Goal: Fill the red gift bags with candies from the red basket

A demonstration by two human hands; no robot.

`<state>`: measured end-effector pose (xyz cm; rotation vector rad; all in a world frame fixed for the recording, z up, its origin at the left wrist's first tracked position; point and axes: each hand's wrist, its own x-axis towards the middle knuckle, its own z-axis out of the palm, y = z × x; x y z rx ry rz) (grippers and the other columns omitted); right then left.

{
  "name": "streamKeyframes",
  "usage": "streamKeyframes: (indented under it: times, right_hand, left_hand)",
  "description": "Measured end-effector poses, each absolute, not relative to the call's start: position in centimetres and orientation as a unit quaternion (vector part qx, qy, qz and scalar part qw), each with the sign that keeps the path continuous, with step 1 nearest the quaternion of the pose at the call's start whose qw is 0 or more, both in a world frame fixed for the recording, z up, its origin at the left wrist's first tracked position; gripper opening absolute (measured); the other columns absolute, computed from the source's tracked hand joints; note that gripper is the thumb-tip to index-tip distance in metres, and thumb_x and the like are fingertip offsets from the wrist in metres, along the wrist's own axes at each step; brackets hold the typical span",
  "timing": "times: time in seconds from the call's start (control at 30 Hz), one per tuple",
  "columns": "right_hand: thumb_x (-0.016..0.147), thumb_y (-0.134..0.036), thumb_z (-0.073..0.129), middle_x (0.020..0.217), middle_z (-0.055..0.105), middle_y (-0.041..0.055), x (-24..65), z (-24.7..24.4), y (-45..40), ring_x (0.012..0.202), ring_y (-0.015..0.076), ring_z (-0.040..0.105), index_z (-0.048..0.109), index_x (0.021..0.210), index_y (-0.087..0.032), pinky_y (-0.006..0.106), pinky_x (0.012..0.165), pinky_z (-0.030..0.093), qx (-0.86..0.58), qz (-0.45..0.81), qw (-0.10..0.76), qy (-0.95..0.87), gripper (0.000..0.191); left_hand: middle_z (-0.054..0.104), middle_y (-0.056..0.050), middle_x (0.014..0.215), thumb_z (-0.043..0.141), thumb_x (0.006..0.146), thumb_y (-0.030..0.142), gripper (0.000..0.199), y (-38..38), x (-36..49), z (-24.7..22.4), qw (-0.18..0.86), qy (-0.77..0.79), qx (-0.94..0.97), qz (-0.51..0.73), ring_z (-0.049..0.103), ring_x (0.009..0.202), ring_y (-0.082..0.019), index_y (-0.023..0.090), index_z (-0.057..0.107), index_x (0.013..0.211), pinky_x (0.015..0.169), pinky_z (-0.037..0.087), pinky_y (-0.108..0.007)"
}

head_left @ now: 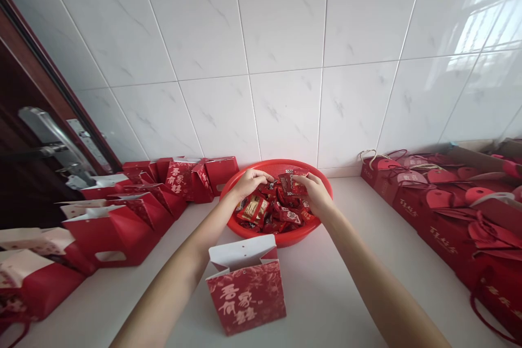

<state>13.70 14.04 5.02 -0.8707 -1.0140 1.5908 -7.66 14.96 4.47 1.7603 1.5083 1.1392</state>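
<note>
A round red plastic basket (pixel 281 240) holds a heap of wrapped candies (pixel 253 210), mostly red with some gold. Over its left half, my left hand (pixel 252 182) pinches a small dark-red wrapped candy (pixel 269 185) between thumb and fingers. My right hand (pixel 316 191), over the right half, grips a larger red candy packet (pixel 291 180) by its edge. Directly in front of the basket, between my forearms, stands an upright red paper gift box (pixel 247 296) with white lettering. Its top is open, showing a white inner flap; its contents are hidden.
Several open red gift boxes (pixel 118 228) line the left side, beside a dark door with a metal handle (pixel 61 141). Rows of closed red boxes with cord handles (pixel 428 217) fill the right. A white tiled wall (pixel 281 109) rises behind the white tabletop (pixel 326 293).
</note>
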Motion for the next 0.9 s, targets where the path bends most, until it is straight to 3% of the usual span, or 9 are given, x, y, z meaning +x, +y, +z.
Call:
streamKeyframes:
  times: [0.17,0.53,0.73,0.9]
  right_hand:
    - [0.065,-0.027,0.073,0.071,0.065,0.0001,13.69,4.58,14.32,0.069,0.0171,0.062,0.056,0.067,-0.021,0.029,0.058,0.056,-0.351,0.66,0.51,-0.426,0.017]
    - [0.067,-0.026,0.072,0.078,0.068,0.0009,13.75,4.51,14.35,0.073,0.0183,0.065,0.06,0.073,-0.022,0.028,0.057,0.056,-0.362,0.652,0.509,-0.429,0.014]
    - [0.067,-0.027,0.073,0.086,0.072,0.0019,13.76,4.47,14.37,0.076,0.0189,0.067,0.061,0.074,-0.022,0.028,0.059,0.056,-0.372,0.647,0.51,-0.428,0.015]
    - [0.065,-0.028,0.074,0.084,0.071,0.0018,13.83,4.5,14.32,0.078,0.0192,0.066,0.06,0.076,-0.022,0.027,0.06,0.057,-0.372,0.649,0.502,-0.434,0.018]
  left_hand:
    - [0.078,-0.004,0.092,0.064,0.063,0.031,0.022,14.88,-7.63,4.57,0.298,0.549,0.656,0.424,0.07,0.081,-0.023,0.022,0.075,0.079,0.077,0.056,-0.035]
    - [0.076,-0.007,0.113,0.072,0.066,0.031,0.034,15.01,-7.58,4.65,0.292,0.476,0.698,0.448,0.069,0.102,-0.026,0.02,0.075,0.097,0.094,0.056,-0.041]
    - [0.074,-0.007,0.118,0.069,0.063,0.026,0.038,15.15,-7.54,4.56,0.284,0.485,0.68,0.471,0.069,0.106,-0.026,0.02,0.075,0.099,0.095,0.055,-0.04]
    - [0.077,-0.005,0.109,0.061,0.068,0.027,0.03,15.15,-7.32,4.77,0.24,0.537,0.641,0.494,0.069,0.1,-0.024,0.021,0.074,0.094,0.087,0.055,-0.034]
